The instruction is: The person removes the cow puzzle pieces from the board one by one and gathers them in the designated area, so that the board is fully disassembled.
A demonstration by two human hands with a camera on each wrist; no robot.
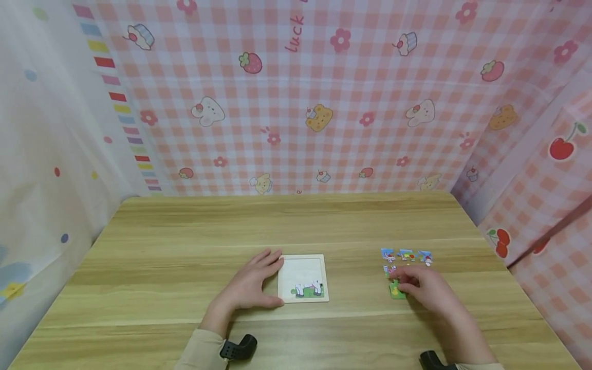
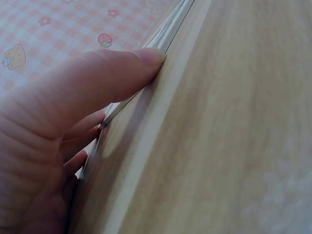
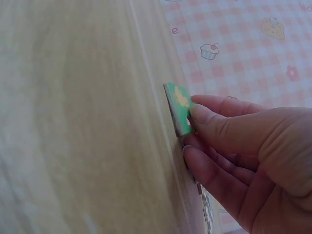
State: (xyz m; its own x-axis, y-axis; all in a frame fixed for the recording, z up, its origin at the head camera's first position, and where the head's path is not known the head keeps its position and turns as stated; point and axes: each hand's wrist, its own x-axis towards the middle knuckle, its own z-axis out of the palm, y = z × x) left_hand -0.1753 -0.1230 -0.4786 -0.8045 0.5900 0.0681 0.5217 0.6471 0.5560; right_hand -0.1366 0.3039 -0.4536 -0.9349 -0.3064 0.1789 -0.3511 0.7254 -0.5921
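A square wooden puzzle board [image 1: 301,270] with a pale frame lies in the middle of the table. Joined green pieces with white animal legs [image 1: 309,290] fill part of its bottom, toward the right. My left hand [image 1: 252,281] rests along the board's left side, thumb at the lower left corner and fingertips by the upper left. The right hand [image 1: 427,288] pinches a green puzzle piece [image 3: 178,108] with a yellow figure, its thumb on one edge; the far fingertips are partly hidden. Just beyond it are loose pieces [image 1: 387,254] with blue, pink and white printing.
The wood-grain table [image 1: 185,246] reaches back to a pink checked cloth [image 1: 296,128]. More cloth hangs at the left and right sides. A black wrist device [image 1: 239,348] sits on the left sleeve, another [image 1: 435,361] by the right one.
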